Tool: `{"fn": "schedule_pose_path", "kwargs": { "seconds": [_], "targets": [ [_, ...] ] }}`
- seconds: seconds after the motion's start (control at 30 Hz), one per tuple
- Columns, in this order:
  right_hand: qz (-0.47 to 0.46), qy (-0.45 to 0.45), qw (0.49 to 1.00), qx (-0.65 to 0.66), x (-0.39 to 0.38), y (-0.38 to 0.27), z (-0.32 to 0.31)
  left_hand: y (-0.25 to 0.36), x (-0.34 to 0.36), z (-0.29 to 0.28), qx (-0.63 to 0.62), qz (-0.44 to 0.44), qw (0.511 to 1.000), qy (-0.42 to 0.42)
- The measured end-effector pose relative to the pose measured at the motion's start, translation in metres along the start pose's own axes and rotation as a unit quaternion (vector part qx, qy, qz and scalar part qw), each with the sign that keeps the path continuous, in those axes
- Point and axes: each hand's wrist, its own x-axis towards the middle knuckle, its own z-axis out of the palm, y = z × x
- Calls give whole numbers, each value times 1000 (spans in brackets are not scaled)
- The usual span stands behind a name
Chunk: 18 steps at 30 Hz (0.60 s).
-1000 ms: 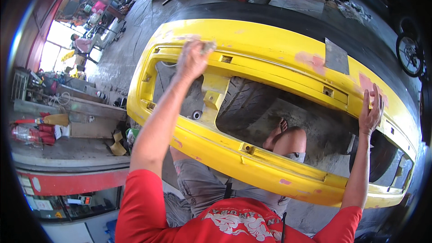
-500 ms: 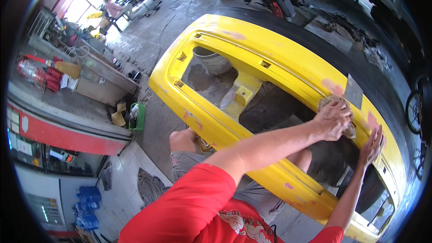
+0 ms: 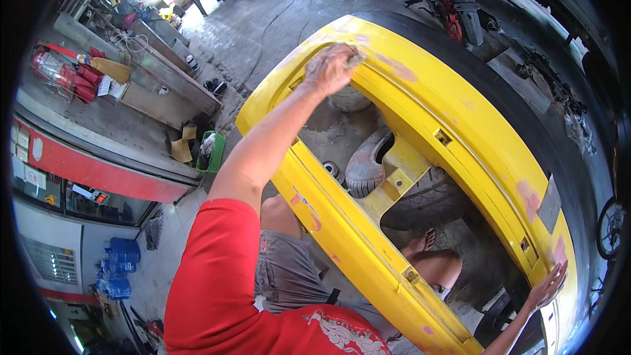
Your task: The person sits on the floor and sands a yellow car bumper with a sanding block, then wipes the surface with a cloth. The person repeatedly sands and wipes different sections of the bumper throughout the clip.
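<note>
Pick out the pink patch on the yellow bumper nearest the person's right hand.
The pink patch just above the right hand, below the grey sheet; a second patch, left of that sheet, and the bumper's others lie farther off.

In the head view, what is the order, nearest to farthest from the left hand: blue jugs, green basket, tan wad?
1. Tan wad: at the left hand.
2. Green basket: to the left, beyond the bumper.
3. Blue jugs: farther left, lower in view.
</note>
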Motion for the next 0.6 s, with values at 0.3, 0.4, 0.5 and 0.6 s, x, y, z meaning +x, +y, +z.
{"fn": "schedule_pose_path", "kwargs": {
  "seconds": [0.3,0.4,0.5,0.6],
  "targets": [
    [39,-46,998,2,-1,18,3,-74,-5,-54,96,-75,988,-95],
    [-22,-37,999,-27,3,30,10,-80,-46,-90,106,-3,989,-103],
    [-83,-44,991,-93,6,46,16,-69,-105,-121,95,-23,988,-120],
    [-92,-46,990,-97,8,56,21,-51,-147,-158,123,-42,977,-171]
  ]
}}
